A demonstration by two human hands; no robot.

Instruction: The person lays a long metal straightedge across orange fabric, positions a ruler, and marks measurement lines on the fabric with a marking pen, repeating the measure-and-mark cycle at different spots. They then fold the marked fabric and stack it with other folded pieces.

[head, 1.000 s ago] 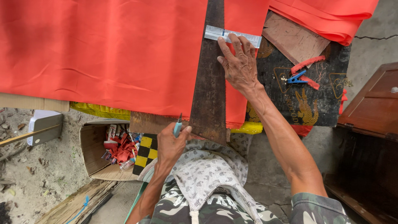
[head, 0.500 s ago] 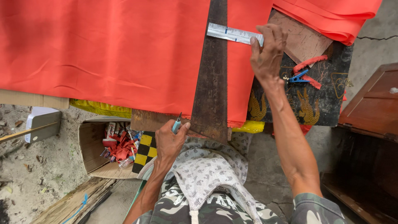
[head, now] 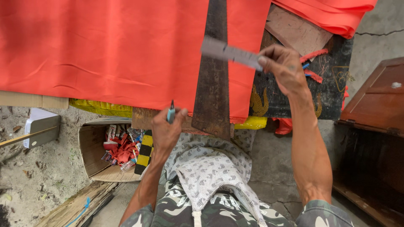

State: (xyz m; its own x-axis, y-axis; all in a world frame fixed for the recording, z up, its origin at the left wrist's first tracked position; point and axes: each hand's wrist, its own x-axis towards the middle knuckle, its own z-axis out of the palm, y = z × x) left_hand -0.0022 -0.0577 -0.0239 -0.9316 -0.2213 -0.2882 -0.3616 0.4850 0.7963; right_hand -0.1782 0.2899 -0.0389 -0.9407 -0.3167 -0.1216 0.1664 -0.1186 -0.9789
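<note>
Two hands: right hand (head: 284,67) fingers pinch a blurred grey metal ruler (head: 229,52); left hand (head: 166,130) fingers grip a teal-handled knife (head: 171,113).

Flat grey metal ruler and small teal-handled cutter, both in hand

The flat grey metal ruler (head: 229,53), blurred, is lifted slantwise above the dark wooden board, its right end pinched in the right hand (head: 284,67). The small teal-handled cutter (head: 171,113) stands upright, dark tip up, gripped in the left hand (head: 167,129) at the red fabric's lower edge.
</note>
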